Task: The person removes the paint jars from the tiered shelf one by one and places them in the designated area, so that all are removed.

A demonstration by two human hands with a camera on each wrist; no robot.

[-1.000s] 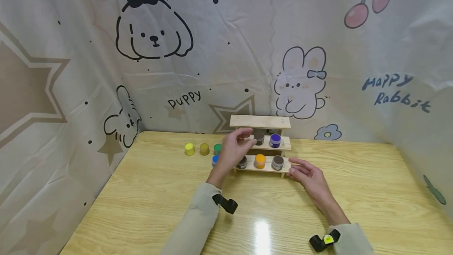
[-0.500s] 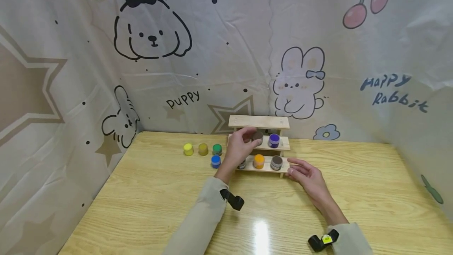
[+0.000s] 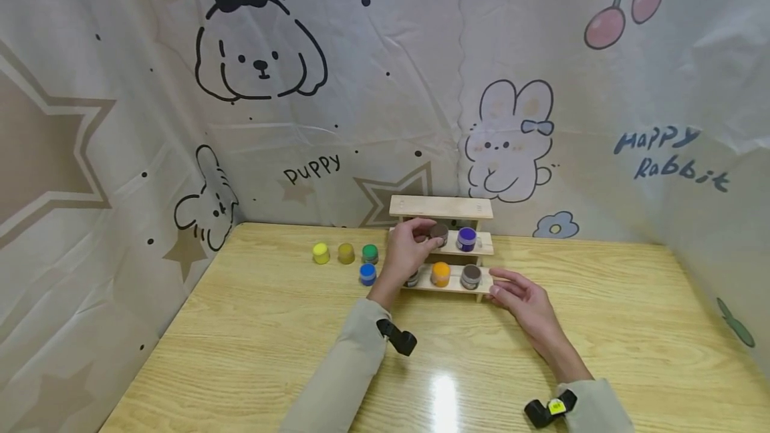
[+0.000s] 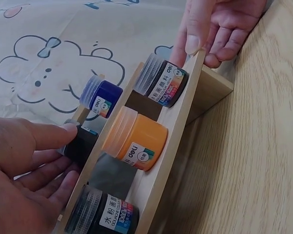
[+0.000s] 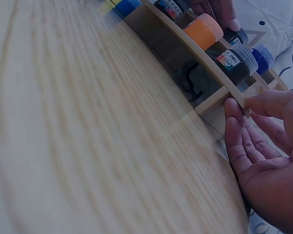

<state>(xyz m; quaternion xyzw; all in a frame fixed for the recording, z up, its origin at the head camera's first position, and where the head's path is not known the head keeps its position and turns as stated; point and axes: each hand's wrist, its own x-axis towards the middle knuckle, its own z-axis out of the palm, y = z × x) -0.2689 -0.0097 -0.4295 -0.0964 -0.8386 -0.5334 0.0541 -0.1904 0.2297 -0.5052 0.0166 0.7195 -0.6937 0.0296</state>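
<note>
A small three-tier wooden rack point(image 3: 442, 206) stands at the back of the table, holding paint jars. On its middle shelf, my left hand point(image 3: 402, 258) grips a dark paint jar point(image 3: 440, 233) between thumb and fingers. Beside that jar sits a purple-blue jar point(image 3: 466, 239). The bottom shelf carries an orange jar point(image 4: 149, 141), a dark jar point(image 4: 168, 85) at its right end and another dark jar point(image 4: 112, 214) at its left, partly hidden by my left wrist in the head view. With thumb and fingers my right hand point(image 3: 526, 306) pinches the bottom shelf's right end.
Left of the rack, on the wooden table point(image 3: 271, 353), stand a yellow jar point(image 3: 321, 253), an ochre jar point(image 3: 346, 253), a green jar point(image 3: 369, 254) and a blue jar point(image 3: 367, 274). A printed curtain point(image 3: 385, 119) hangs directly behind the rack.
My left hand has shifted slightly right and its fingers have come closer around the dark jar. The blue jar now shows fully beside my wrist. My right hand has stayed in place.
</note>
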